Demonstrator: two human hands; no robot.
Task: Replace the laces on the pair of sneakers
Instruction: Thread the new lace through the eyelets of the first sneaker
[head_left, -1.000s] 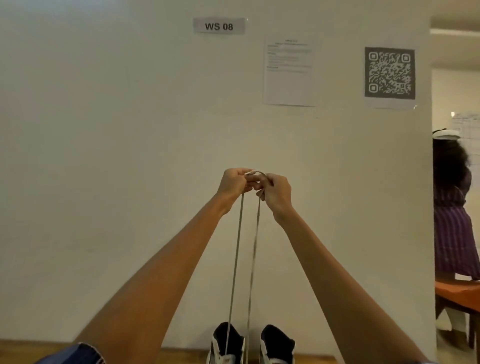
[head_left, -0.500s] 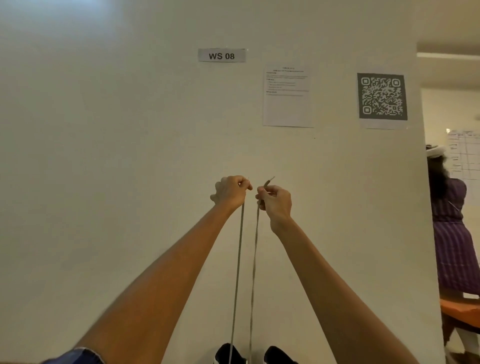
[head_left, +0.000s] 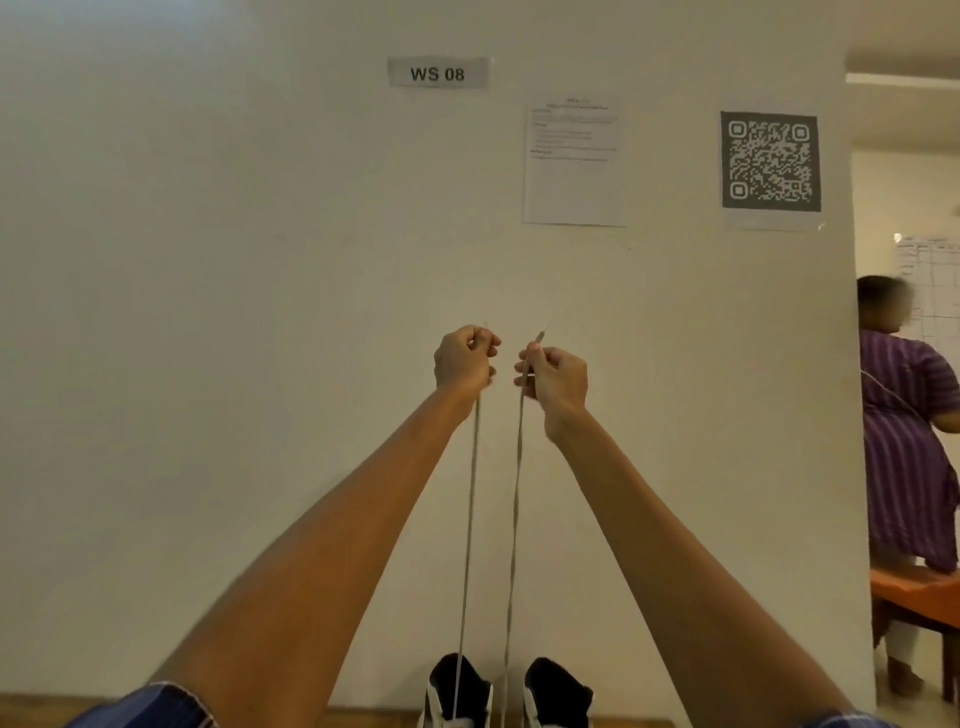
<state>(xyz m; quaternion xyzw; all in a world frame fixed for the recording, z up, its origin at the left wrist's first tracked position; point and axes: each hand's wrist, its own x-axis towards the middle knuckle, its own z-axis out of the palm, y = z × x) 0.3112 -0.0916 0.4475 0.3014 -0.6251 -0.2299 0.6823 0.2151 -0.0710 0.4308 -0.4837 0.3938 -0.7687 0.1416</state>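
1. The left hand (head_left: 464, 359) is raised at arm's length with its fingers curled round one strand of the grey lace (head_left: 470, 519), the tip barely showing above the fist.
2. From that grip the strand drops straight down to the left sneaker (head_left: 457, 691).
3. Just beside it, apart, the right hand (head_left: 555, 378) pinches the other strand, whose tip pokes up above the fingers.
4. Below this grip the strand falls between the two shoes, beside the right sneaker (head_left: 557, 693).
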